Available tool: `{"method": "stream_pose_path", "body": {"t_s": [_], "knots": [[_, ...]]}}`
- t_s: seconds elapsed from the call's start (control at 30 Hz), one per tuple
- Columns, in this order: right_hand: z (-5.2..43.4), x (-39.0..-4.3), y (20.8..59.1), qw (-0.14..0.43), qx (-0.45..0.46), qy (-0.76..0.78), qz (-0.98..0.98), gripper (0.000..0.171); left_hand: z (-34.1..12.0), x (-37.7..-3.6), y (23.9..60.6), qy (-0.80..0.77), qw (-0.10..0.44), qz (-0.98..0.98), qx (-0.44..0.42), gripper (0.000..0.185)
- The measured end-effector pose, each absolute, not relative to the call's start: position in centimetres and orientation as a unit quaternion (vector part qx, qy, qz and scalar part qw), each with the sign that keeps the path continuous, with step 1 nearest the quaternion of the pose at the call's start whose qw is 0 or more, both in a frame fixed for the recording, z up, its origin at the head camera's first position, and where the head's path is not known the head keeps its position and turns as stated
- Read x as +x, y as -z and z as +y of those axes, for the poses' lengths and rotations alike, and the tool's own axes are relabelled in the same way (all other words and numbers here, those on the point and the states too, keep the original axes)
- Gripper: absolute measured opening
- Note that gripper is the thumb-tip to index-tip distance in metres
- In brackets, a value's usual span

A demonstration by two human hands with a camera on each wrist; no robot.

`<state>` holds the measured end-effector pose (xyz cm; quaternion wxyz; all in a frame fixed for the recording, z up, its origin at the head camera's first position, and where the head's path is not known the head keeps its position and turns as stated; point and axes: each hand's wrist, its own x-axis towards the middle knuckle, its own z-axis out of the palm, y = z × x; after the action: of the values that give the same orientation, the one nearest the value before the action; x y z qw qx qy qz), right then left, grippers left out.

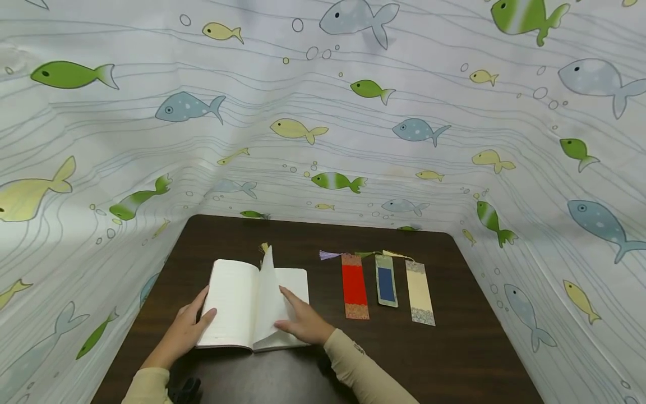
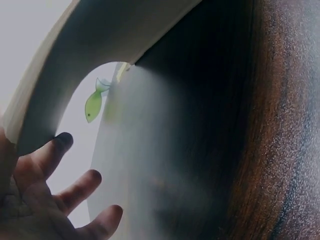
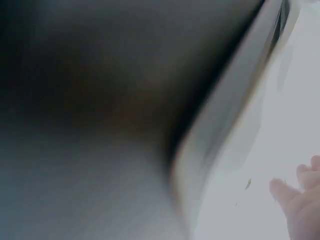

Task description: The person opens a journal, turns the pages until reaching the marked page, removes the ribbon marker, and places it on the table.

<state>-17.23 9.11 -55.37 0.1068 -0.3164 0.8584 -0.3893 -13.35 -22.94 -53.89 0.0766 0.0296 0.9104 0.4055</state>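
An open book (image 1: 230, 303) with pale pages lies on the table's left half. My left hand (image 1: 184, 328) grips its left edge, thumb on top of the page; in the left wrist view, the fingers (image 2: 82, 190) spread beneath the raised edge. One leaf (image 1: 267, 308) stands up near the middle of the book. My right hand (image 1: 305, 322) rests against this leaf, thumb and forefinger extended, over the right-hand pages. In the right wrist view its fingers (image 3: 285, 192) look straight against a white page. A yellow tassel (image 1: 264, 247) pokes out behind the book's top edge.
Right of the book lie three tasselled bookmarks: a red one (image 1: 355, 286), a blue-centred one (image 1: 386, 283) and a cream one (image 1: 420, 292). The dark wooden table (image 1: 469, 348) is bordered by a white fish-print cloth (image 1: 282, 73) at the back and sides.
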Motion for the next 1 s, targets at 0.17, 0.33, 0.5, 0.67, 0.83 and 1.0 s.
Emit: {"method": "stream_pose_path", "body": {"t_s": [0.17, 0.33, 0.5, 0.67, 0.83, 1.0], "knots": [[6.9, -16.0, 55.2, 0.173, -0.408, 0.376, 0.813, 0.079, -22.9, -13.2, 54.0, -0.441, 0.032, 0.895, 0.058, 0.063], [5.5, -15.2, 55.2, 0.179, -0.468, 0.258, 0.826, 0.064, -22.7, -13.3, 53.5, -0.475, 0.023, 0.876, 0.080, 0.058], [5.4, -15.2, 55.3, 0.177, -0.465, 0.224, 0.838, 0.058, -22.7, -13.2, 53.1, -0.458, 0.044, 0.886, 0.062, 0.070], [5.9, -15.6, 55.5, 0.138, -0.438, 0.180, 0.870, 0.059, -23.0, -13.4, 53.6, -0.453, 0.039, 0.888, 0.068, 0.071], [7.7, -16.4, 56.3, 0.111, -0.384, 0.105, 0.910, 0.064, -23.0, -13.5, 53.9, -0.452, 0.031, 0.889, 0.072, 0.068], [9.8, -17.4, 56.8, 0.117, -0.314, 0.074, 0.939, 0.084, -23.0, -13.6, 54.0, -0.441, 0.026, 0.895, 0.070, 0.067]]}}
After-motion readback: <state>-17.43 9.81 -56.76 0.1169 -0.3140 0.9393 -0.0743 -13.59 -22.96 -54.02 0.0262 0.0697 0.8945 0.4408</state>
